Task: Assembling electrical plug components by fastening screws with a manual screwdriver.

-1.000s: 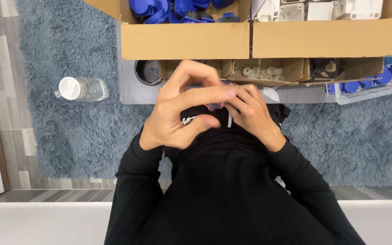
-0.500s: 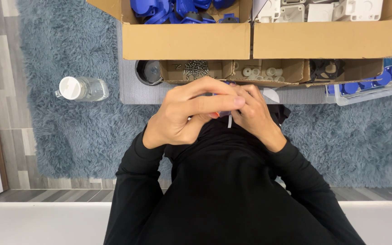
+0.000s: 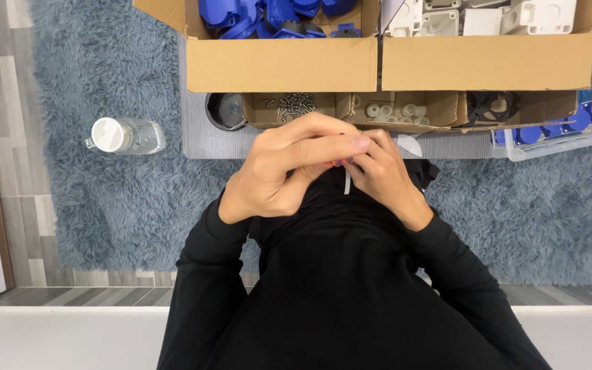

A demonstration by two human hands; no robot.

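Both hands meet in front of my chest, above my black sleeves. My left hand (image 3: 286,168) curls over the fingertips of my right hand (image 3: 385,175), and both pinch one small part that the fingers mostly hide. A thin white strip (image 3: 346,182) hangs down from between them, with a hint of red beside it. The hands are held in the air, just short of the row of low cardboard trays (image 3: 440,103).
Two large cardboard boxes hold blue parts (image 3: 268,14) and white parts (image 3: 488,17). The trays contain screws (image 3: 296,104), white rings (image 3: 392,109) and black parts (image 3: 491,106). A clear tub of blue caps (image 3: 556,127) sits right, a water bottle (image 3: 128,136) lies left on the blue rug (image 3: 104,205).
My left hand's fingers have come down and folded more tightly over the right hand's fingertips. The white strip now hangs lower between them.
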